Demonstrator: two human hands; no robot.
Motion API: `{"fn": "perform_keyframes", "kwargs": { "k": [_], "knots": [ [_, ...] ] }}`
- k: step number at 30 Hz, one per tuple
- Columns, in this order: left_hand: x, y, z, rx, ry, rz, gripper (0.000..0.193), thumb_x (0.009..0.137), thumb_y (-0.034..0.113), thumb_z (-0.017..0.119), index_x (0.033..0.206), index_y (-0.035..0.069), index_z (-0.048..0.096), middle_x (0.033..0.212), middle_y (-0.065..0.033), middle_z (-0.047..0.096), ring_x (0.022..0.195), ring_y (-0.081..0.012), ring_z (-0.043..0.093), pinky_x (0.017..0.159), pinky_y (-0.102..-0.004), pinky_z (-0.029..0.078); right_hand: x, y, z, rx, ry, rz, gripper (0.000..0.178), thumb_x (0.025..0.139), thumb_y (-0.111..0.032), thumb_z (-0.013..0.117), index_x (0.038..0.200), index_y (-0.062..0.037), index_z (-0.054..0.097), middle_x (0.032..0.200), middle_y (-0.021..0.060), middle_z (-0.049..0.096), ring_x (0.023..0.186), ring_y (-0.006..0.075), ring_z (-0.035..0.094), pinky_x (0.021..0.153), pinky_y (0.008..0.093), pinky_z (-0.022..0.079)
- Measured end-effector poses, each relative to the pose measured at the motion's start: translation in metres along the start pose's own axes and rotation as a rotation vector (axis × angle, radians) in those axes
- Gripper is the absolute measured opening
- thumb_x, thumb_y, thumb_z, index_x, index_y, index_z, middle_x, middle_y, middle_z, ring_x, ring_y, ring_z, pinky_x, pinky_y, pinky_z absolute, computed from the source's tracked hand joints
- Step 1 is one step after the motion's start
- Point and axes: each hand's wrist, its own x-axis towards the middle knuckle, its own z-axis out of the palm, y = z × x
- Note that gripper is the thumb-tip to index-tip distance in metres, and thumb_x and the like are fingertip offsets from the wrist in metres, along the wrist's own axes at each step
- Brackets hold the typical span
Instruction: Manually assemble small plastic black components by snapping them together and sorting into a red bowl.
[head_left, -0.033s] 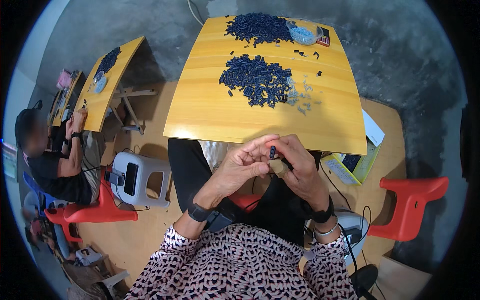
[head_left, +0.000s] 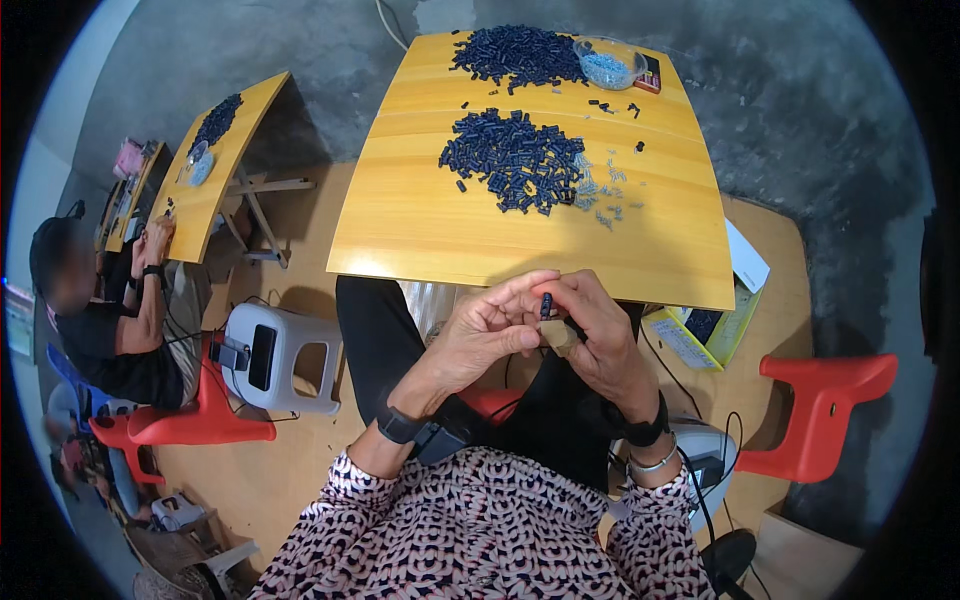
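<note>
Just past the table's near edge, over my lap, my two hands meet at the fingertips. My right hand [head_left: 608, 338] is closed around a small tan block [head_left: 557, 334], apparently wood. A small dark, roughly cylindrical piece [head_left: 546, 305] stands upright at the block's far side, beside the right fingertips. My left hand [head_left: 488, 327] is curled with its thumb tip against or right beside the block; what its fingers pinch, if anything, is hidden. Ahead on the yellow table [head_left: 400, 225] lies a heap of similar dark pieces [head_left: 510, 160], with small silvery pieces [head_left: 597, 187] scattered at its right.
Farther back are a second dark heap [head_left: 518, 55], a clear bowl of light blue pieces [head_left: 608, 68] and a dark red box [head_left: 648, 75]. A yellow box [head_left: 715, 335] and red stool [head_left: 815, 415] stand at right. Leftward, another person [head_left: 115, 320] sits at a second table [head_left: 235, 135].
</note>
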Motion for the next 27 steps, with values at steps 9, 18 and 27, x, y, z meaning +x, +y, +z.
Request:
{"fn": "perform_keyframes", "kwargs": {
  "k": [9,18,27],
  "knots": [
    [0.006,-0.010,0.002,0.015,-0.008,0.029,0.068,0.075,0.007,0.070,0.135,0.002,0.037,0.108,-0.0037,0.059,0.091,-0.0069,0.057,0.079,-0.0182,0.048,0.000,-0.003,-0.007,-0.081,-0.014,-0.052,0.039,0.068,0.006,0.064,0.106,0.0039,0.053,0.097,0.0142,0.052,0.087,0.0293,0.054,0.072,0.0346,0.046],
    [0.006,-0.018,0.007,-0.024,-0.006,0.094,0.063,0.077,0.003,0.068,0.134,0.001,0.039,0.102,-0.0014,0.055,0.088,-0.0060,0.052,0.077,-0.0169,0.044,-0.007,-0.001,-0.002,-0.040,0.013,-0.003,0.045,0.065,0.007,0.064,0.108,0.0042,0.052,0.106,0.0157,0.052,0.094,0.0319,0.054,0.076,0.0350,0.047],
    [0.009,-0.018,0.005,-0.075,0.068,0.057,0.067,0.072,0.008,0.071,0.131,-0.002,0.040,0.116,-0.0080,0.057,0.103,-0.0130,0.056,0.087,-0.0226,0.048,-0.002,-0.004,-0.003,-0.059,0.041,-0.041,0.044,0.067,0.006,0.065,0.110,0.0050,0.051,0.106,0.0164,0.051,0.093,0.0320,0.054,0.074,0.0346,0.048]
  ]
}}
